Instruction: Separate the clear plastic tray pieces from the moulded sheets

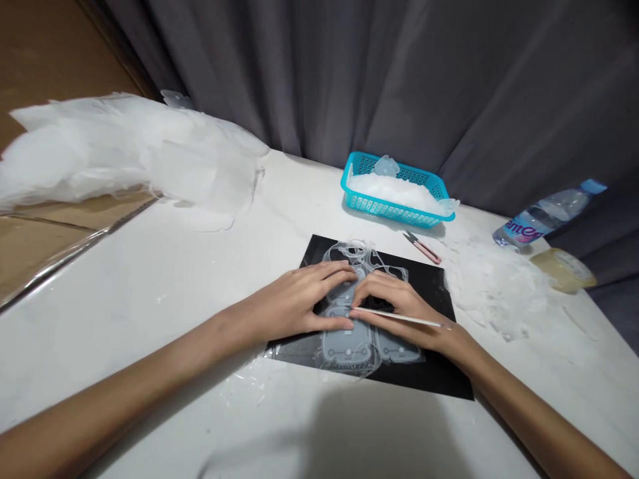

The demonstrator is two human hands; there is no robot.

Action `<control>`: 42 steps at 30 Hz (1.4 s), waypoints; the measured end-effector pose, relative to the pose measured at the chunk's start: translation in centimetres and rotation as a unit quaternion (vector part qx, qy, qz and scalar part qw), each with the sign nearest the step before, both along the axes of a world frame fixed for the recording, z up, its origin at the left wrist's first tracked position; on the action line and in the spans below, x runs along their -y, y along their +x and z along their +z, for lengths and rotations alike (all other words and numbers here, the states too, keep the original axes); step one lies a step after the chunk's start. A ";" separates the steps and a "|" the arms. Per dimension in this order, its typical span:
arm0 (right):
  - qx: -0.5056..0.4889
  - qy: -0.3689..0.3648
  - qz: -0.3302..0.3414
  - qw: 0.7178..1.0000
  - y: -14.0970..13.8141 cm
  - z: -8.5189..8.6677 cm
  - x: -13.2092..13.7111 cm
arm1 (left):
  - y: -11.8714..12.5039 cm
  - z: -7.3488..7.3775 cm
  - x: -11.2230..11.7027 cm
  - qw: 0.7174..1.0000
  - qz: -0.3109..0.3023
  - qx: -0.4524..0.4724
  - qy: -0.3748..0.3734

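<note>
While right fingers pinch a white stick, parted left fingers partly hide translucent pieces.

The one camera, on the person's head, looks from the near side of the black mat, forward and down at the left hand and right hand. Set close, it takes in the table around the mat and the curtain beyond.

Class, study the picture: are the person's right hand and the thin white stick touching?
Touching. The head view shows the right hand gripping the white stick near one end, the shaft running back along the hand.
</note>
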State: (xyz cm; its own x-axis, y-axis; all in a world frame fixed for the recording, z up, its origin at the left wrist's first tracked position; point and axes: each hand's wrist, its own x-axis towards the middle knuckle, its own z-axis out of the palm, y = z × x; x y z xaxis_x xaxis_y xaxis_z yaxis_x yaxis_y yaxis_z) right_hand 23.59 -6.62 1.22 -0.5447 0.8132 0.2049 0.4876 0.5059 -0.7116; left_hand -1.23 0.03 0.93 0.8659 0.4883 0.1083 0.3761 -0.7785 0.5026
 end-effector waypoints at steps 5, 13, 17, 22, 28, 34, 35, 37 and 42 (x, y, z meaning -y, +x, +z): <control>0.031 0.060 0.017 0.998 -0.3 0.2 0.1 | 0.0 0.0 0.0 1.000 -0.008 -0.012 0.021; 0.078 0.152 0.026 0.985 0.2 0.0 0.6 | 0.1 0.4 0.2 0.999 -0.003 -0.032 0.037; 0.097 0.202 0.005 0.975 -0.3 -0.6 0.6 | 0.1 0.2 0.1 0.999 -0.001 -0.039 0.030; 0.172 0.310 -0.011 0.935 -0.9 -1.3 0.4 | 0.1 -0.1 0.0 1.000 -0.007 -0.019 0.004; 0.197 0.388 -0.017 0.900 -1.0 -1.6 0.4 | 0.0 0.5 0.1 0.993 0.111 0.037 0.035; 0.116 0.318 -0.094 0.936 -1.1 -0.4 0.7 | 0.2 0.9 0.6 0.970 0.208 -0.005 -0.126; 0.102 0.300 -0.092 0.944 -1.1 -0.3 0.8 | 0.3 0.8 0.7 0.965 0.188 -0.005 -0.185; 0.082 0.273 -0.081 0.955 -1.3 -0.3 1.1 | 0.7 0.7 0.9 0.944 0.154 0.016 -0.291; 0.051 0.212 -0.070 0.973 -0.7 -0.4 -0.2 | 1.0 1.1 0.9 0.894 0.122 0.023 -0.430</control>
